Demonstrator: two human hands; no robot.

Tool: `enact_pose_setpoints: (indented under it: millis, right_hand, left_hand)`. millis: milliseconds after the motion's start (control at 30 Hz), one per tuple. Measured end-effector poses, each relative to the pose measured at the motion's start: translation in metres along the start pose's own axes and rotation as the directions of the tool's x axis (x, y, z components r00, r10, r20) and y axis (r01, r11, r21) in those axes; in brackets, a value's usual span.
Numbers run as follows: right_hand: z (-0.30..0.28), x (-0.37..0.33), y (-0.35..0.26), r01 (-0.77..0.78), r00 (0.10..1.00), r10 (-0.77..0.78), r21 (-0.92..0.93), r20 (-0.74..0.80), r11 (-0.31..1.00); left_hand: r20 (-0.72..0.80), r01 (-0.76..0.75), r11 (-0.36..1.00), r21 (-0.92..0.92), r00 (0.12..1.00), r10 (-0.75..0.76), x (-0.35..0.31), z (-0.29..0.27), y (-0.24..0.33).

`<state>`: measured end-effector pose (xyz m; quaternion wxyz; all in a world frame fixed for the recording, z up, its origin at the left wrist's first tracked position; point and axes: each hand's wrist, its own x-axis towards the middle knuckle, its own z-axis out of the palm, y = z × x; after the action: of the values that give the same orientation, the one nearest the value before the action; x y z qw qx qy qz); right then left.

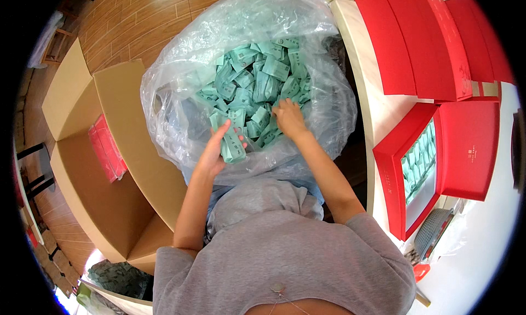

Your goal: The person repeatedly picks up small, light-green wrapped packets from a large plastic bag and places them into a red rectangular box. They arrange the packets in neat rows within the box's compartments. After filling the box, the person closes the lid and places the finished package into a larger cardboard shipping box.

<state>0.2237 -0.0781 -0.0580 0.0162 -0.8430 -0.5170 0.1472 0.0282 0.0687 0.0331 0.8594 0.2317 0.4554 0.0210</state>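
Observation:
A big clear plastic bag (175, 68) stands before me, its mouth spread wide around a heap of small pale-green sachets (246, 79) with dark print. My left hand (212, 151) is closed around a few green sachets (233, 145), held upright over the near left side of the heap. At the heap's right side, my right hand (289, 117) reaches down with its fingers bent together at the sachets. Whether a sachet sits between those fingertips is hidden from view.
An open cardboard box (104, 200) with a flat red item (107, 149) stands on the left. On the pale table (359, 57) to the right, an open red gift box (388, 172) holds rows of green sachets (419, 159). More red boxes (405, 35) stand farther back.

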Motion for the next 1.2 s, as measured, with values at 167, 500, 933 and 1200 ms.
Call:
enact_pose_setpoints:
  millis: [167,500,933,1200]
  right_hand:
    - [-0.077,-0.016,-0.025,0.195,0.902,0.051,0.511,-0.428,0.837]
    - [-0.106,-0.059,-0.093,0.469,0.803,-0.135,0.475,-0.581,0.745]
    - [-0.16,-0.04,-0.078,0.31,0.944,-0.097,0.742,-0.316,0.595]
    - [-0.149,-0.04,-0.08,0.447,0.848,-0.067,0.643,-0.525,0.622]
  left_hand:
    - [0.125,0.006,0.996,-0.088,0.992,0.005,0.004,-0.007,-0.002]
    - [0.385,-0.24,0.97,0.038,0.899,0.208,-0.014,0.023,0.002]
    - [0.542,-0.155,0.977,0.145,0.839,0.053,-0.039,0.029,-0.003]
    - [0.628,-0.187,0.982,0.018,0.767,0.135,-0.036,0.032,-0.006]
